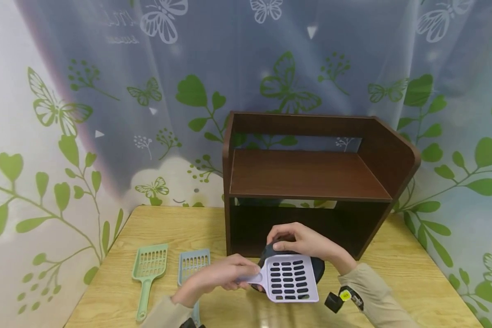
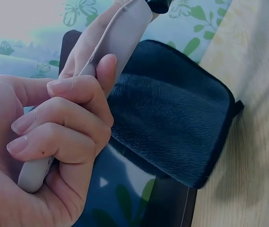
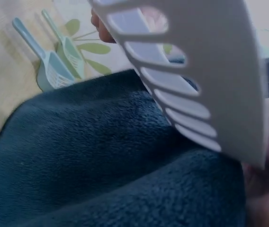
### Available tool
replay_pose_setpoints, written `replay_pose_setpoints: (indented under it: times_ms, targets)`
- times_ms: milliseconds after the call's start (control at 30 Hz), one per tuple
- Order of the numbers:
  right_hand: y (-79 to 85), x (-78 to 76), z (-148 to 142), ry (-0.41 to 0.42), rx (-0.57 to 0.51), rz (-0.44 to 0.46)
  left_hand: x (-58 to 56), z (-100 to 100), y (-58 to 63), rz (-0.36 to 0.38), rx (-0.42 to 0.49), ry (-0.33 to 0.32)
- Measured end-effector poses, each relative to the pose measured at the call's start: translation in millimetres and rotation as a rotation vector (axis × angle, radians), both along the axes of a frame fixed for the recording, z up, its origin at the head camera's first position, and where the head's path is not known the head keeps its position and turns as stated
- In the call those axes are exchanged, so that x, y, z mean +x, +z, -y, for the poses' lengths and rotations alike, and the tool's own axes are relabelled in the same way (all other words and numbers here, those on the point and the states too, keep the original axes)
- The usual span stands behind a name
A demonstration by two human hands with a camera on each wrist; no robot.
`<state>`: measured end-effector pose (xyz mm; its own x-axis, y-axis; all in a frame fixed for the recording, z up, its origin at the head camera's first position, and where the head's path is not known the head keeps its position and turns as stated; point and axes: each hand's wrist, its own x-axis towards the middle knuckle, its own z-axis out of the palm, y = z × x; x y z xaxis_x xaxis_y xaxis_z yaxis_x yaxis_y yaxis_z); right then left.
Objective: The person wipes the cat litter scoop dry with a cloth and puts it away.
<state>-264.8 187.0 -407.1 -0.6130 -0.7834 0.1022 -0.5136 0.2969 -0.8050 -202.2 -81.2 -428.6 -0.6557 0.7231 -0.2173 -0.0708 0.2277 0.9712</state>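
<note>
Left hand (image 1: 228, 273) has lilac scoop (image 1: 293, 279) by the handle, fingers curled round, long axis roughly left-right, slotted head nearer right hand (image 1: 305, 239) (fingers pinching dark cloth (image 2: 172, 113) behind it)

A printed curtain (image 1: 225, 41) lines the back and both sides: grey-blue at centre, whitish at left, pale blue at right, vertical creases noted. Print comprises green and white butterflies (image 1: 289, 86), green leaves (image 1: 191, 90) and small white triangles (image 1: 311, 32). Table (image 1: 188, 223): light wood grain, its far edge near the curtain. Shelf (image 1: 307, 173): dark brown, two tiers, standing on the table right of centre; curtain visible through gaps at its rear; lower tier in shadow. Lighting: soft glare on the curtain, blurred shadows across the table.
</note>
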Motion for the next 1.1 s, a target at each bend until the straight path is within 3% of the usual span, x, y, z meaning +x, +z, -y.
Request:
replay_pose_setpoints:
  times_ms: [133,467,733,933,1100]
  targets:
    - [-0.2,1.7,3,0.033,0.004,-0.011,0.9,-3,-1.4,-0.001,-0.028,0.003]
    - [-6.7,0.9,-17,-0.146,-0.029,0.070,0.8,5,-9.3,-0.030,0.014,0.097]
    - [-17.7,9.4,-31,-0.445,-0.136,0.178,-1.6,15,-14.0,-0.016,0.037,0.162]
    - [-24.1,25.3,-19,-0.675,-0.271,0.261,-1.8,14,-15.1,-0.021,0.058,0.211]
    - [-28.5,36.0,-7,-0.804,-0.383,0.352,-3.7,9,-16.9,-0.021,0.077,0.275]
